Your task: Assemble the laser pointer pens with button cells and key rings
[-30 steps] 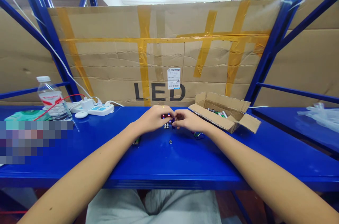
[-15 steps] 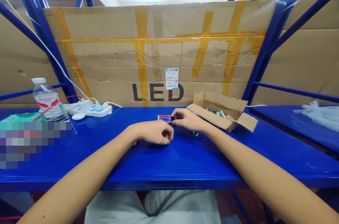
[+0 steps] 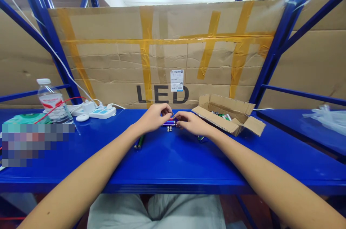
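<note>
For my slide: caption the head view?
Both hands, left and right, pinch a row of batteries on a blue shelf beside an open box.

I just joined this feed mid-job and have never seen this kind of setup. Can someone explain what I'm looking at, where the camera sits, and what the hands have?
There is no machine here: a person works with bare hands, filmed by one camera worn on the head, looking forward and down. The left hand and right hand meet over a blue shelf surface, both pinching a small bundle of batteries. A few loose batteries lie by the left wrist. An open cardboard box with more batteries sits to the right. On the left stand a water bottle and a white power strip. Taped cardboard marked LED forms the back wall.
</note>
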Motion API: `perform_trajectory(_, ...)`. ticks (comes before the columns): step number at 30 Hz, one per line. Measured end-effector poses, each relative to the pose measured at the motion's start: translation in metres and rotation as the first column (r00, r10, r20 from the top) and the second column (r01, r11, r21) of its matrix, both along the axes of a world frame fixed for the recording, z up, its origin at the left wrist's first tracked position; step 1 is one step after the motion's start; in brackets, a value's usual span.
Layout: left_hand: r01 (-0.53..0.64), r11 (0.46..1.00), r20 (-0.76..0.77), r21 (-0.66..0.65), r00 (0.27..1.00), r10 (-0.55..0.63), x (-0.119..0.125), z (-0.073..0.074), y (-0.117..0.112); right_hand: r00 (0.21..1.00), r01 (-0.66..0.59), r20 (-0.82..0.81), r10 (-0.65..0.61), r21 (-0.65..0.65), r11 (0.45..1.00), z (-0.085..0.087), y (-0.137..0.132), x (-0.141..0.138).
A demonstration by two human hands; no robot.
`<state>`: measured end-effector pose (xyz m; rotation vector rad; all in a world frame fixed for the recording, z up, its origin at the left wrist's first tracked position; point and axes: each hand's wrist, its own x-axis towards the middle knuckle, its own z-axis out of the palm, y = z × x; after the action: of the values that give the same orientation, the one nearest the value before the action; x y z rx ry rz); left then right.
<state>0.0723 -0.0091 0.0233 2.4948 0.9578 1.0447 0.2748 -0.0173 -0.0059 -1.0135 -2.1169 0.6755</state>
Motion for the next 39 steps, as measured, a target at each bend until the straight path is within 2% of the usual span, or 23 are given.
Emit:
perform_trajectory(4, 0.022, 0.996, 0.008, -0.087, 1.000, -0.021, 0.003, -0.005, 0.001, 0.999, -0.019, -0.030, 0.019, -0.003, 1.000, 0.000, 0.000, -0.002)
perform_trajectory(8, 0.023, 0.992, 0.057, -0.121, 0.998, -0.016, 0.003, -0.005, 0.002, 0.999, 0.052, -0.009, -0.051, 0.188, 0.981, 0.001, -0.001, 0.000)
perform_trajectory(13, 0.093, 0.948, 0.170, -0.303, 0.985, -0.042, 0.005, -0.003, -0.001, 0.994, 0.105, -0.046, -0.094, 0.348, 0.932, 0.002, -0.006, 0.000)
perform_trajectory(16, 0.138, 0.923, 0.214, -0.360, 0.975, -0.062, 0.007, -0.002, -0.004, 0.994, 0.108, -0.034, -0.104, 0.448, 0.887, 0.003, -0.008, -0.001)
perform_trajectory(24, 0.188, 0.913, 0.266, -0.362, 0.960, -0.092, 0.008, -0.001, -0.006, 0.999, 0.041, -0.039, -0.023, 0.551, 0.833, 0.002, -0.008, 0.000)
perform_trajectory(29, 0.198, 0.915, 0.264, -0.353, 0.959, -0.106, 0.008, -0.004, -0.004, 0.999, 0.045, -0.001, -0.052, 0.529, 0.847, 0.002, -0.011, -0.003)
perform_trajectory(33, 0.210, 0.910, 0.275, -0.357, 0.955, -0.112, 0.008, -0.005, -0.005, 0.996, 0.090, -0.049, -0.076, 0.512, 0.854, 0.002, -0.012, -0.004)
perform_trajectory(39, 0.213, 0.917, 0.261, -0.336, 0.957, -0.126, 0.007, -0.001, -0.008, 0.999, 0.031, -0.046, -0.005, 0.592, 0.805, 0.004, -0.012, 0.000)
